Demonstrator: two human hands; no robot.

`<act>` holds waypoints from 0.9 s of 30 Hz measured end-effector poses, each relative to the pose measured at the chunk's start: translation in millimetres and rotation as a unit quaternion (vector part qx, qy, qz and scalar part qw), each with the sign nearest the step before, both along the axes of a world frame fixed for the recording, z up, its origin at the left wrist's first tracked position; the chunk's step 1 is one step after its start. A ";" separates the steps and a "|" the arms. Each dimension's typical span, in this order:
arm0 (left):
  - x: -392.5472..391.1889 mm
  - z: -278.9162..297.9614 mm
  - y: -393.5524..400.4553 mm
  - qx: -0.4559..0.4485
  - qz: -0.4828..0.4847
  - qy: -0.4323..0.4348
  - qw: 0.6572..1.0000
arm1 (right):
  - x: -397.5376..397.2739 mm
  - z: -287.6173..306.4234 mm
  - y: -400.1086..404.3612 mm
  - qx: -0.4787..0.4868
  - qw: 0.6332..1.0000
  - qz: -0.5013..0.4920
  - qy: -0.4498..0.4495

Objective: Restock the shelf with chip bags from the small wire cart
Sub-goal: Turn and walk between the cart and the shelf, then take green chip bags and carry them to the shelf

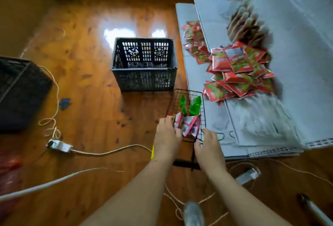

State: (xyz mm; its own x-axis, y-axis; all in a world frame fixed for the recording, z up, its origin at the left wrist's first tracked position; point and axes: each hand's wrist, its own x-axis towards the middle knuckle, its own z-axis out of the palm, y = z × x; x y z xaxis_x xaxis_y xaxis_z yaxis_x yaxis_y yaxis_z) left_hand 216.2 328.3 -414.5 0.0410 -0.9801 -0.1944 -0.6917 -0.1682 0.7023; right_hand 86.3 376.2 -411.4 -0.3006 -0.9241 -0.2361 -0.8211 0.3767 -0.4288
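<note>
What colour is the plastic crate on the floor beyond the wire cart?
Dark grey-blue crate, with slotted walls; the head view, the only one, shows it.

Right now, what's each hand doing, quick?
Left hand: fingers curled on the red bags in the cart, gripping them.
Right hand: holding the cart's near rim.

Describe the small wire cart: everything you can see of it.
The wire cart is a small basket of thin black wire grid, open at the top, standing on the wooden floor right beside the white shelf. It holds green bags standing upright at the far end and red-and-white bags nearer. The left hand reaches its near left rim and the bags; the right hand is at its near right rim. Its lower frame is mostly hidden by the hands.
</note>
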 end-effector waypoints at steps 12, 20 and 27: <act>-83.8 -213.3 -194.1 0.142 -0.053 -0.106 0.983 | -52.3 -213.0 -225.9 0.112 0.983 -0.125 -0.074; -87.9 -229.3 -216.4 0.128 0.032 -0.024 0.991 | -48.3 -231.8 -241.1 0.019 0.998 -0.028 -0.054; -63.2 -167.0 -212.4 0.123 0.051 0.099 0.986 | -50.1 -182.7 -230.1 0.049 0.987 -0.013 -0.150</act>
